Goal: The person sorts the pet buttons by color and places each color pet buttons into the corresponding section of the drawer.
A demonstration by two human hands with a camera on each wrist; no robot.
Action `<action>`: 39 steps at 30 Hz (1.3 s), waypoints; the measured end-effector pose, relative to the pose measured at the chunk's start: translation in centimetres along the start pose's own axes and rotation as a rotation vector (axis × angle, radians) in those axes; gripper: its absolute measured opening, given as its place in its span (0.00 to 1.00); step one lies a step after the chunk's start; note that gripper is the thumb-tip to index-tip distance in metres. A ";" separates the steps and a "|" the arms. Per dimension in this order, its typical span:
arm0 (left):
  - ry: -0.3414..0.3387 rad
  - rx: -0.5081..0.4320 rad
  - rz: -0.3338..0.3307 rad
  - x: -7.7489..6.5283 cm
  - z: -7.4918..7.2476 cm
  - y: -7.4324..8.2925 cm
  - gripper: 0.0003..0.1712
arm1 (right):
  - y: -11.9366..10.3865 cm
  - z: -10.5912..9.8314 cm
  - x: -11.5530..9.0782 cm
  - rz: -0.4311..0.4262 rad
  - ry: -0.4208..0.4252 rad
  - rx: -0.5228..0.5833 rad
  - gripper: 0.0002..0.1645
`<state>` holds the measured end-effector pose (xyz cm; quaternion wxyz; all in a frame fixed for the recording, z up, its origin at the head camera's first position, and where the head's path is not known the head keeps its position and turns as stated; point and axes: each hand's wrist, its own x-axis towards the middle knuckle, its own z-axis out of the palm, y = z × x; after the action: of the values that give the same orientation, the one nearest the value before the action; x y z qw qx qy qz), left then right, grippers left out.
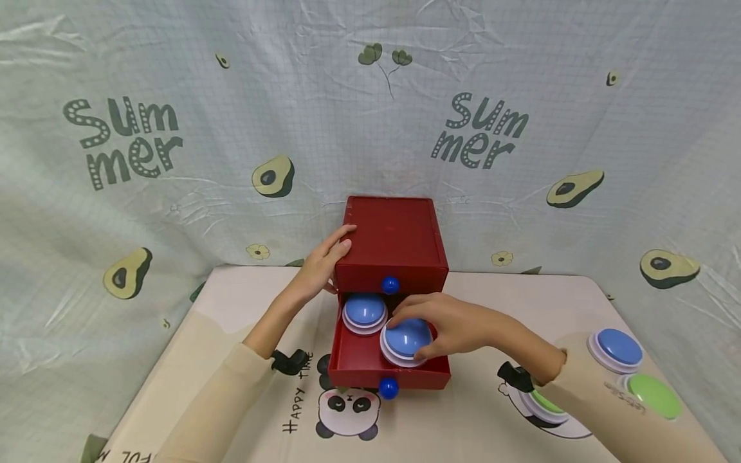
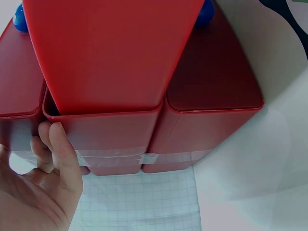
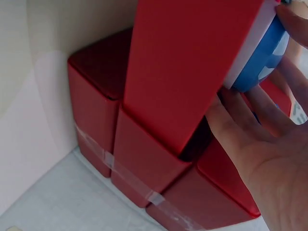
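Note:
A red drawer cabinet (image 1: 390, 231) stands against the cloth backdrop, its middle drawer (image 1: 359, 360) pulled out. My left hand (image 1: 318, 267) rests against the cabinet's left side, fingers near the top edge; in the left wrist view its fingertips lie along the red casing. With thumb and fingers spread round the rim, my right hand (image 1: 457, 321) grips a blue push button (image 1: 408, 335) with a white base, at the drawer's front right. The right wrist view shows the same blue push button (image 3: 262, 60) between the fingers. Another blue push button (image 1: 365, 310) sits at the drawer's back left.
On the table's right lie another blue-topped button (image 1: 619, 346), a green one (image 1: 655, 395) and a second green one (image 1: 547, 402) partly under my right sleeve. Blue knobs (image 1: 388, 388) stick out from the drawer fronts. A printed cloth (image 1: 231, 96) hangs behind.

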<state>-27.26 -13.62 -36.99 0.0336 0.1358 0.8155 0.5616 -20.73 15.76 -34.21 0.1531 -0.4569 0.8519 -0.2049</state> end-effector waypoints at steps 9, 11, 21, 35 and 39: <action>0.001 0.007 0.000 0.0 0.0 0.0 0.31 | 0.2 0.5 0.7 -0.013 -0.012 -0.043 0.34; 0.002 0.008 0.001 0.0 0.0 0.0 0.31 | 0.2 0.5 0.8 -0.003 -0.009 -0.055 0.34; -0.002 0.007 0.009 0.0 -0.1 0.1 0.32 | 0.8 1.1 1.0 0.064 0.032 -0.126 0.35; -0.001 -0.001 0.001 0.0 -0.1 0.1 0.31 | 1.5 2.2 0.8 0.075 0.150 -0.214 0.30; -0.003 -0.005 0.003 0.0 -0.1 0.0 0.31 | 1.4 2.3 0.5 0.081 0.187 -0.257 0.28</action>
<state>-27.29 -13.75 -36.90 0.0344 0.1377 0.8138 0.5635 -20.96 15.59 -36.95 0.0215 -0.4171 0.8993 -0.1298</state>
